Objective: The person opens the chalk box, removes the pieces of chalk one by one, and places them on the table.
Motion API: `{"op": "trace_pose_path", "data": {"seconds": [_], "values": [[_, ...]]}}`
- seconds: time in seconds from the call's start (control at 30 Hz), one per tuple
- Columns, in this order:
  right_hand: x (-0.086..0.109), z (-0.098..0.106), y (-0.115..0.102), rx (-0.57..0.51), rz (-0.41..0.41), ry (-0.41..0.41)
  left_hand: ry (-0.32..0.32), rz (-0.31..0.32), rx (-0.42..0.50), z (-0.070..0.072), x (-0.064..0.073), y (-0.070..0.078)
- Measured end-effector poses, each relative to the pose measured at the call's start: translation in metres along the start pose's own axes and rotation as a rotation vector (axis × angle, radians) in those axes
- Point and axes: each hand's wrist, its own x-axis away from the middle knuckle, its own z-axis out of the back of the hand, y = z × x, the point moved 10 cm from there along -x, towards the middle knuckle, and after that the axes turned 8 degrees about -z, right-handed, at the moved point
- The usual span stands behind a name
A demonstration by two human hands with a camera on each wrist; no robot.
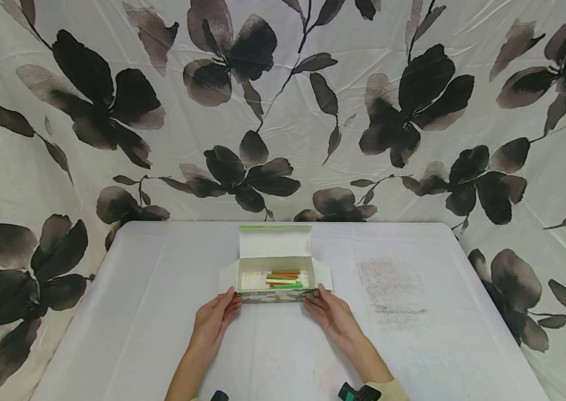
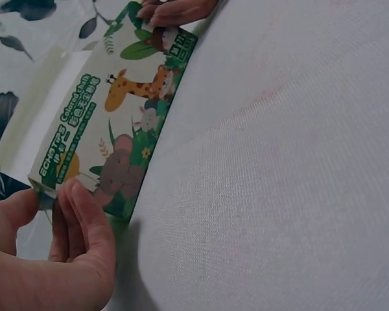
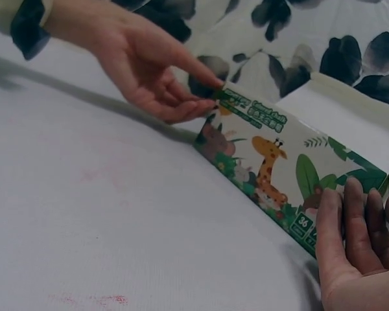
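Gripping the printed colored-chalk box at its two front corners, both hands are reaching in from the near side of the white-covered table [image 1: 127, 323]. The left hand [image 1: 215, 317] is pinching the left front corner: its thumb is pressing at the edge by the side flap [image 1: 229, 277], while its bent fingers are bearing on the front panel. The right hand [image 1: 331, 318] is holding the opposite corner, its fingers lying along the front panel and its thumb sitting at the corner. The colored-chalk box [image 2: 126, 116] is resting between the two sets of fingers, its long front panel facing the person and showing a giraffe, an elephant and a rabbit. Its lid [image 1: 275, 242] is standing raised at the back, and the side flaps are spreading outward just beyond the fingertips. Inside, several chalk sticks [image 1: 285, 281] in green, yellowish, orange and red are lying crosswise toward the right half, apart from the fingers of both hands. Right of the box, a smudged patch [image 1: 393, 292] is marking the table cover. Behind the table, a floral cloth [image 1: 313, 128] is hanging.
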Motion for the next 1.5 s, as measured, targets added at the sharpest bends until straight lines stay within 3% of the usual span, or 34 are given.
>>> {"op": "trace_pose_path", "data": {"seconds": [0.37, 0.73, 0.9, 1.03, 1.2, 1.5], "values": [[0.004, 0.000, -0.003, 0.025, -0.003, -0.029, 0.031, -0.012, -0.095, 0.004, 0.001, 0.003], [0.011, -0.002, -0.013, 0.194, 0.018, -0.021, 0.067, -0.008, -0.149, 0.004, 0.006, 0.011], [0.016, -0.011, -0.021, 0.411, 0.038, -0.048, 0.066, -0.010, -0.214, -0.002, 0.009, 0.013], [0.023, -0.029, -0.035, 0.605, 0.102, -0.120, 0.069, -0.017, -0.230, -0.008, 0.008, 0.013], [0.029, -0.056, -0.059, 0.796, 0.248, -0.203, 0.077, -0.010, -0.229, -0.012, 0.008, 0.011], [0.017, -0.101, -0.096, 1.110, 0.480, -0.212, 0.048, -0.017, -0.213, -0.016, 0.006, 0.010]]}}
